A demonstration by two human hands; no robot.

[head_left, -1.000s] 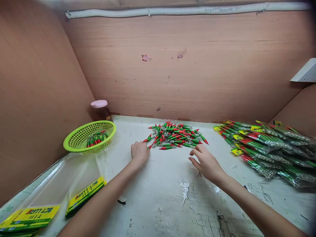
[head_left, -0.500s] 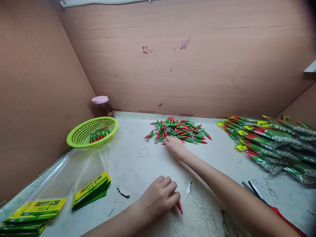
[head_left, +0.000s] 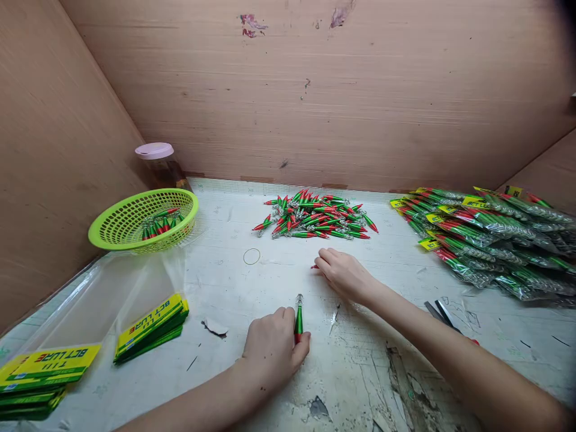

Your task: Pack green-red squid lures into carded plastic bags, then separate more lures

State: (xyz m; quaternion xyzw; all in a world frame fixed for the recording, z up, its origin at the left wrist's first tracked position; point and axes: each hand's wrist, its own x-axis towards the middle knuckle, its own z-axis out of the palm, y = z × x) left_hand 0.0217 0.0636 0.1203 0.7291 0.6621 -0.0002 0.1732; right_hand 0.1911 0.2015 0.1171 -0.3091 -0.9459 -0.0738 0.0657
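So my left hand [head_left: 272, 351] is sitting nearest me on the counter [head_left: 360, 366], grip pinching one green-and-red lure [head_left: 298, 318] by its red end. The lure's long axis is pointing straight away from me, hook end forward. A bit further out, my right hand [head_left: 344, 275] is resting flat, fingers curled over something red at the tips; I can't tell if that grip is actually clamped on it. Beyond both, the loose lure pile [head_left: 317, 216] is lying dead ahead, clearly nearer my right hand than my left.
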